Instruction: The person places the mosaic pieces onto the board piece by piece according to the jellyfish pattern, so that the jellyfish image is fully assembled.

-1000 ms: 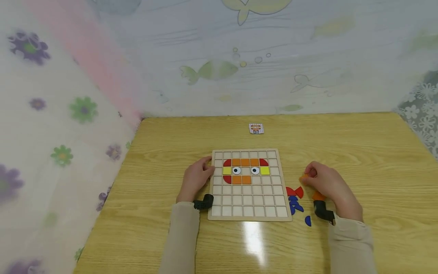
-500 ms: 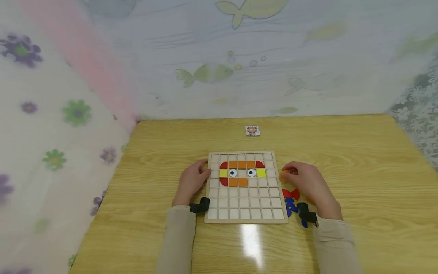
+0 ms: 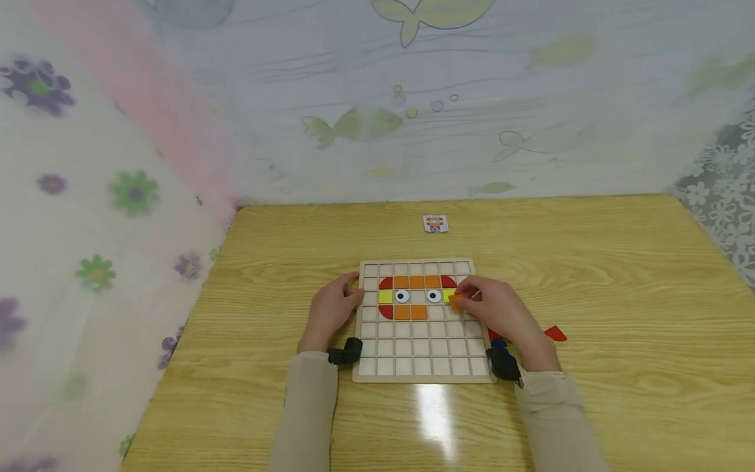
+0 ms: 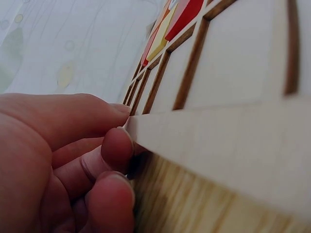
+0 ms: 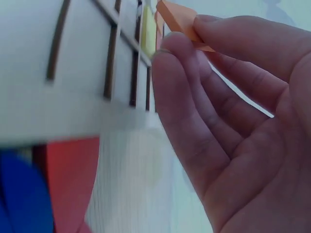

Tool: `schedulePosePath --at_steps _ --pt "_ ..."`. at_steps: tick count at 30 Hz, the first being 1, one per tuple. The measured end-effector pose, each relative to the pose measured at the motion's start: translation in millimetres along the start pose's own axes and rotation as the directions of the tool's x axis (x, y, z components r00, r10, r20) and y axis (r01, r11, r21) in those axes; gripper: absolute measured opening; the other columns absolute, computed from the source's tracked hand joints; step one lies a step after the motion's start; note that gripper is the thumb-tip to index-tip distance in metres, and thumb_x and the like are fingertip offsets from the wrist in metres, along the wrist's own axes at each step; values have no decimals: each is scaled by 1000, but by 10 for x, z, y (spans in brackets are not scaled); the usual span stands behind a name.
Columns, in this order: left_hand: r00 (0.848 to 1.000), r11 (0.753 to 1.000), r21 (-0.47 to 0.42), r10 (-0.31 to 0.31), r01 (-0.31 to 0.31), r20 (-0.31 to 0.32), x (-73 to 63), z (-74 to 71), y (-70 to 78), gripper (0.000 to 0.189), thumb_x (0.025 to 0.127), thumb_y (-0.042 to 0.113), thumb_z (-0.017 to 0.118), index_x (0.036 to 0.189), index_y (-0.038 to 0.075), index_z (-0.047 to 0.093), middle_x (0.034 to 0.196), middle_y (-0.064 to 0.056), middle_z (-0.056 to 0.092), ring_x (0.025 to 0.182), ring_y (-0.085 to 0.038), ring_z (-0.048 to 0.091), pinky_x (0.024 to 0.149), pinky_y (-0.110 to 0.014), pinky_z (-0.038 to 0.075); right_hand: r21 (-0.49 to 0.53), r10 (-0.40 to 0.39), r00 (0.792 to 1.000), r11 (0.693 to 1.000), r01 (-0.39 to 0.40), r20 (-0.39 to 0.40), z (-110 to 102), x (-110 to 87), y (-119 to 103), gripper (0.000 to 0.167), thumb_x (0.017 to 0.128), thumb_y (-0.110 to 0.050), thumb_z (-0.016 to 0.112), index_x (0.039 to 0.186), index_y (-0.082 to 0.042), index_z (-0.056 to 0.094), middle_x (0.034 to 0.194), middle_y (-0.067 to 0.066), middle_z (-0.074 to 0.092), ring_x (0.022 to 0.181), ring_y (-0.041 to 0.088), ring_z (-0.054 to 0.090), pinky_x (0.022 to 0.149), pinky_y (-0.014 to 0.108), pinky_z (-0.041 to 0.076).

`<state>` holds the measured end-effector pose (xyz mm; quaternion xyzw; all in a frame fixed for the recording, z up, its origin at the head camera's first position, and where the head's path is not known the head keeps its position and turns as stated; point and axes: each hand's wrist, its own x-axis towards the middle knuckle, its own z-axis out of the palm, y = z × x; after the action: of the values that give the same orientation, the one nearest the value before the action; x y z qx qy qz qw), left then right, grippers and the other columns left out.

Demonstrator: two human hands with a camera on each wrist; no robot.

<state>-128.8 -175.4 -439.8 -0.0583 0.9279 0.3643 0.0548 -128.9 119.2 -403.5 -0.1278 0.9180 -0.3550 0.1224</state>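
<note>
A wooden grid board [image 3: 413,379] lies on the table, some of its cells filled with coloured pieces. My left hand [image 3: 332,313] grips its left rim; in the left wrist view the fingertips [image 4: 119,145] press at the edge. My right hand [image 3: 501,311] is over the board's right side, thumb and fingers pinching an orange tile [image 3: 455,301]. That tile overlaps the right yellow square [image 3: 447,294] in the head view. In the right wrist view the orange tile [image 5: 180,19] is tilted at the fingertips. Two round eye pieces [image 3: 402,296] sit between yellow squares.
Beside the board's right edge lie blue pieces [image 5: 24,194] and a red piece [image 5: 73,179], partly hidden by my right arm in the head view. Another reddish piece [image 3: 556,333] is right of that wrist. A small pattern card [image 3: 436,223] lies behind the board.
My right hand has moved left with the orange tile, from the table beside the board to over its right cells. The left hand stays at the rim.
</note>
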Motion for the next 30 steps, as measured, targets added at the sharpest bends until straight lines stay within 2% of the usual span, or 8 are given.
schedulePosePath --at_steps 5,8,14,20,30 --pt "1000 1000 -9 -1 1 16 0 17 -11 42 86 31 55 127 20 50 71 3 54 51 -14 49 55 -29 38 74 -15 998 997 11 60 38 31 -46 15 84 -21 62 99 -16 61 88 -1 59 76 14 56 69 31 44" --pt "1000 1000 -11 -4 4 13 0 23 -16 42 87 31 55 127 21 50 70 3 54 51 -15 49 54 -29 38 99 -38 997 995 32 66 61 45 -68 17 85 -19 60 101 -16 62 90 0 59 78 14 57 71 32 45" --pt "1000 1000 3 -5 5 2 3 9 -9 41 87 32 55 126 22 51 70 3 54 52 -15 49 55 -29 37 50 -68 997 997 66 37 129 80 -91 15 84 -17 62 98 -13 63 87 -2 60 78 14 56 74 34 43" --pt "1000 1000 2 -10 10 4 16 4 -3 41 87 33 55 126 22 51 69 2 54 52 -15 49 54 -29 37 -28 -80 996 996 81 46 203 98 -111 10 83 -14 62 92 -12 63 81 -3 59 74 13 52 70 32 42" --pt "1000 1000 -14 -9 9 8 16 6 -3 41 86 33 56 126 22 51 68 2 54 51 -16 50 54 -30 38 -91 -56 997 994 60 45 254 106 -164 9 80 -14 65 88 -10 64 75 -3 56 69 14 49 66 30 40"
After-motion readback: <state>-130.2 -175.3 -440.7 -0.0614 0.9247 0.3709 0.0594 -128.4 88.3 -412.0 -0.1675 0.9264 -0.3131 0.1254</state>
